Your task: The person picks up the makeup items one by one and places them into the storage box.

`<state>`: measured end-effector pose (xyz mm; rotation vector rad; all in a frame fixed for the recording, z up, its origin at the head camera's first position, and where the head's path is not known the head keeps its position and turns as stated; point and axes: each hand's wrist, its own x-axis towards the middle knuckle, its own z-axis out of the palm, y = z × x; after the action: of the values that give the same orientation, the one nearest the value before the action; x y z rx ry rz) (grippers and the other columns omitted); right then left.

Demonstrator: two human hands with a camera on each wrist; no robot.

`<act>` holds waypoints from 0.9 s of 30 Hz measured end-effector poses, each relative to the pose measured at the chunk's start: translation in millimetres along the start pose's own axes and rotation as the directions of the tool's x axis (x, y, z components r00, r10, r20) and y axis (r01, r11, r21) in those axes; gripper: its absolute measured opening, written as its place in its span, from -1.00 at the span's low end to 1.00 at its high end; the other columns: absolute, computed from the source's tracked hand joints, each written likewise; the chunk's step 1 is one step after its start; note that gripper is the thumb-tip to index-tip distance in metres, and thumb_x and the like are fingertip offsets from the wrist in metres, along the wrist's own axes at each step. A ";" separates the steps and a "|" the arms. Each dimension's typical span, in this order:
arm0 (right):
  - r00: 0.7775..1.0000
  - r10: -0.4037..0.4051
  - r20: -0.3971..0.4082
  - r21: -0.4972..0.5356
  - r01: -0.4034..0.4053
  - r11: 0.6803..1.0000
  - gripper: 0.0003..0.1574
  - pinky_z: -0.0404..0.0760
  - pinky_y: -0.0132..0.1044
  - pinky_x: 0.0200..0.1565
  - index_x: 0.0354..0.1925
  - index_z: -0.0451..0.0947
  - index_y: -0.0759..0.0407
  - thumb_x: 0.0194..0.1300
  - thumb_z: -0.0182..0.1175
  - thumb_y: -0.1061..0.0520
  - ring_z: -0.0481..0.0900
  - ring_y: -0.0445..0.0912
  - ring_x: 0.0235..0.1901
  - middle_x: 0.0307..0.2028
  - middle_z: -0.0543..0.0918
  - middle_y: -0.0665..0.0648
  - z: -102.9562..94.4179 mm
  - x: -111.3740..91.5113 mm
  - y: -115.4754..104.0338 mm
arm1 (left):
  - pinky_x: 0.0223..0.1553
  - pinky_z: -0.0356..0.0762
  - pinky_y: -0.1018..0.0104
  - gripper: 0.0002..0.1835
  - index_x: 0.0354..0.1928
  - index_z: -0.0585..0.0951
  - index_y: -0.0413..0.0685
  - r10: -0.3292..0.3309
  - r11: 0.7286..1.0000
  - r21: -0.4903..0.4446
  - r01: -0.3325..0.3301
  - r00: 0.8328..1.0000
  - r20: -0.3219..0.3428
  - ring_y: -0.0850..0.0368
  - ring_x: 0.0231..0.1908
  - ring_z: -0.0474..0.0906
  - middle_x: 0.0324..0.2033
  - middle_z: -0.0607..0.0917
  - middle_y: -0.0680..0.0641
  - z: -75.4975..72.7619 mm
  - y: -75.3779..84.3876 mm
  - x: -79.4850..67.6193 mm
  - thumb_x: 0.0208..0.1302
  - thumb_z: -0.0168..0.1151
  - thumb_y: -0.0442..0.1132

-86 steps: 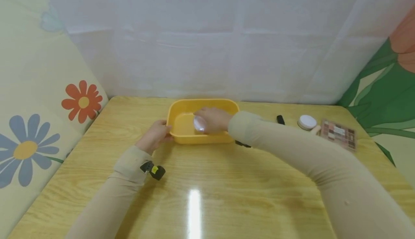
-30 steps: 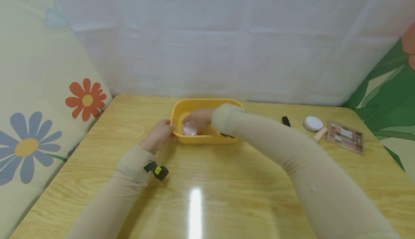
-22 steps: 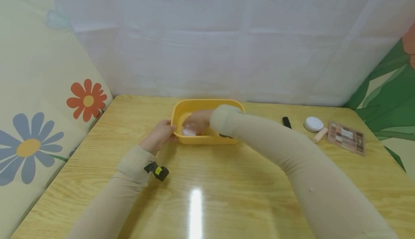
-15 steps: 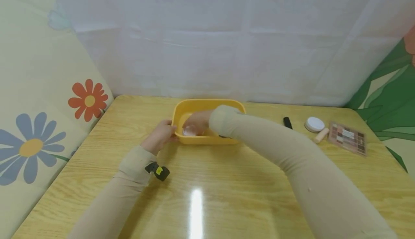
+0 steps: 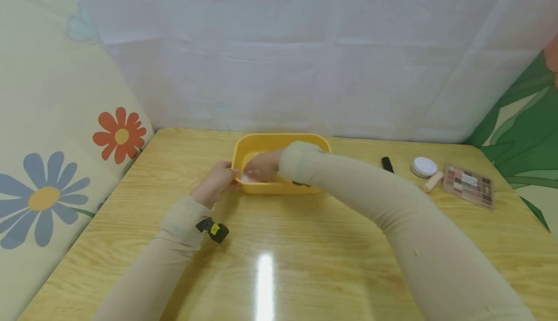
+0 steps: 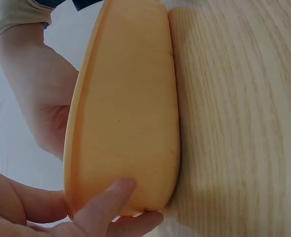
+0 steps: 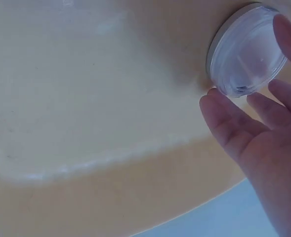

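A yellow plastic bin (image 5: 281,188) stands at the back of the wooden table. My left hand (image 5: 214,184) pinches its left end, with the thumb at the rim and fingers (image 6: 105,205) against the outer wall. Inside the bin, my right hand (image 5: 264,165) reaches down to the near left corner. There a round, clear-lidded case (image 7: 246,54) with a pale base lies by the wall. My right thumb and fingers (image 7: 229,118) spread loosely about its edge, the fingertips at or touching it. From the head view, the hand mostly covers the case.
On the right of the table (image 5: 331,263) lie a short black item (image 5: 387,164), a round white-topped case (image 5: 424,167), a beige tube-like item (image 5: 433,182) and a makeup palette (image 5: 468,185). A white cloth (image 5: 279,59) hangs behind the table.
My right hand has moved leftward within the bin, carrying the clear-lidded case to the near left corner. Its fingers now look looser around it. The left hand has kept its grip.
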<state>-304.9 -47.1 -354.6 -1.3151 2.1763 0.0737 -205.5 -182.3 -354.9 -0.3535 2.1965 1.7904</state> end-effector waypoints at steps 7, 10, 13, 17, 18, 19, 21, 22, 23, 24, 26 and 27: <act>1.000 0.007 -0.025 0.061 -0.005 0.998 -0.47 0.37 -0.20 0.23 0.39 0.28 0.19 0.56 -0.18 0.07 0.47 -0.03 0.10 0.11 0.56 0.15 -7.5 -19.6 -13.0 | -0.23 0.59 0.41 -0.54 0.35 0.13 -0.56 -0.001 1.000 0.004 0.001 1.000 0.003 0.12 -0.24 0.47 0.13 0.40 -0.40 1.0 1.7 -5.9 0.51 -0.25 -0.42; 0.999 -0.023 -0.036 0.085 0.026 0.996 -0.55 0.48 -0.24 0.08 0.25 0.44 0.22 0.43 0.02 0.23 0.51 -0.03 -0.07 -0.05 0.62 0.15 -11.4 -26.8 -15.8 | -0.24 0.60 0.40 -0.54 0.34 0.15 -0.56 0.007 1.000 -0.014 -0.006 1.000 0.008 0.11 -0.26 0.49 0.09 0.42 -0.39 -0.6 -1.7 -5.2 0.51 -0.23 -0.42; 0.999 0.003 -0.049 0.062 0.000 0.998 -0.47 0.40 -0.24 0.21 0.26 0.41 0.28 0.34 0.14 0.24 0.46 0.00 0.12 0.13 0.55 0.19 -16.8 -34.4 -16.8 | -0.33 0.60 0.42 -0.56 0.29 0.19 -0.59 0.039 0.998 -0.057 -0.038 0.999 0.023 0.11 -0.33 0.51 -0.04 0.48 -0.34 -5.0 -11.2 2.9 0.49 -0.19 -0.43; 0.995 0.079 -0.066 0.068 -0.074 0.995 -0.25 0.11 -0.18 0.40 0.41 0.21 0.29 0.34 0.20 0.19 0.15 0.05 0.39 0.39 0.27 0.21 -25.0 -47.4 -16.1 | -0.33 0.61 0.40 -0.56 0.30 0.19 -0.57 0.039 0.998 -0.058 -0.037 0.999 0.026 0.09 -0.33 0.52 -0.06 0.49 -0.33 -7.4 -15.2 7.5 0.49 -0.17 -0.42; 0.994 0.081 -0.073 0.074 -0.075 0.994 -0.24 0.09 -0.18 0.41 0.41 0.20 0.29 0.34 0.21 0.18 0.14 0.05 0.40 0.40 0.26 0.21 -26.4 -50.4 -15.0 | -0.32 0.60 0.40 -0.55 0.31 0.18 -0.57 0.033 0.998 -0.046 -0.032 0.999 0.023 0.09 -0.32 0.51 -0.04 0.48 -0.34 -6.8 -13.4 6.0 0.49 -0.18 -0.42; 0.994 0.079 -0.081 0.080 -0.073 0.994 -0.24 0.09 -0.18 0.41 0.41 0.20 0.30 0.34 0.22 0.18 0.14 0.05 0.40 0.40 0.26 0.22 -27.3 -53.4 -13.5 | -0.31 0.60 0.41 -0.55 0.32 0.17 -0.56 0.027 0.999 -0.039 -0.026 0.999 0.020 0.10 -0.32 0.51 -0.01 0.48 -0.36 -5.9 -11.4 4.0 0.50 -0.19 -0.42; 0.992 0.073 -0.100 0.088 -0.064 0.994 -0.24 0.10 -0.18 0.41 0.40 0.20 0.31 0.34 0.22 0.17 0.15 0.06 0.39 0.39 0.27 0.23 -28.3 -59.5 -10.2 | -0.28 0.59 0.42 -0.53 0.36 0.13 -0.53 -0.004 1.000 -0.003 0.005 1.000 0.006 0.12 -0.29 0.48 0.08 0.42 -0.38 -2.0 -3.4 -3.8 0.51 -0.23 -0.40; 0.992 0.070 -0.107 0.095 -0.060 0.994 -0.24 0.11 -0.17 0.40 0.40 0.20 0.32 0.34 0.23 0.18 0.16 0.06 0.39 0.39 0.27 0.23 -28.6 -62.5 -8.6 | -0.29 0.59 0.43 -0.52 0.36 0.11 -0.55 -0.004 1.000 0.000 0.004 1.000 0.007 0.12 -0.30 0.48 0.09 0.41 -0.39 -1.4 -2.1 -4.6 0.52 -0.23 -0.40; 0.991 0.067 -0.114 0.101 -0.055 0.993 -0.24 0.11 -0.16 0.40 0.40 0.20 0.32 0.34 0.23 0.18 0.16 0.07 0.39 0.39 0.27 0.24 -28.9 -65.5 -7.0 | -0.29 0.58 0.44 -0.52 0.37 0.10 -0.54 -0.010 1.000 0.005 0.009 1.000 0.004 0.13 -0.30 0.47 0.10 0.40 -0.40 -0.6 -0.1 -6.3 0.52 -0.24 -0.40; 0.991 0.063 -0.120 0.104 -0.051 0.993 -0.24 0.12 -0.16 0.40 0.40 0.20 0.33 0.33 0.23 0.18 0.17 0.07 0.38 0.39 0.27 0.24 -29.0 -68.4 -5.6 | -0.28 0.58 0.44 -0.52 0.38 0.09 -0.54 -0.014 1.000 0.008 0.014 1.000 0.002 0.14 -0.30 0.46 0.12 0.39 -0.40 0.1 1.4 -7.5 0.52 -0.25 -0.40; 0.990 0.060 -0.128 0.115 -0.045 0.992 -0.23 0.12 -0.14 0.40 0.40 0.20 0.34 0.33 0.24 0.19 0.16 0.08 0.38 0.39 0.26 0.25 -29.5 -74.4 -3.5 | -0.27 0.58 0.44 -0.51 0.38 0.08 -0.54 -0.015 1.000 0.014 0.015 1.000 0.002 0.13 -0.28 0.45 0.13 0.37 -0.41 0.7 2.3 -7.6 0.53 -0.26 -0.40; 0.990 0.057 -0.132 0.115 -0.042 0.993 -0.23 0.12 -0.13 0.40 0.40 0.20 0.34 0.33 0.24 0.19 0.17 0.09 0.38 0.39 0.26 0.26 -29.4 -77.1 -2.3 | -0.26 0.57 0.44 -0.51 0.38 0.08 -0.54 -0.017 1.000 0.015 0.017 1.000 0.000 0.12 -0.27 0.45 0.14 0.37 -0.40 0.7 2.2 -7.0 0.53 -0.26 -0.40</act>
<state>-290.2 2.9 -290.5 -1.2356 2.2910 -0.1197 -199.8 -181.1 -350.5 -0.3679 2.1986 1.7640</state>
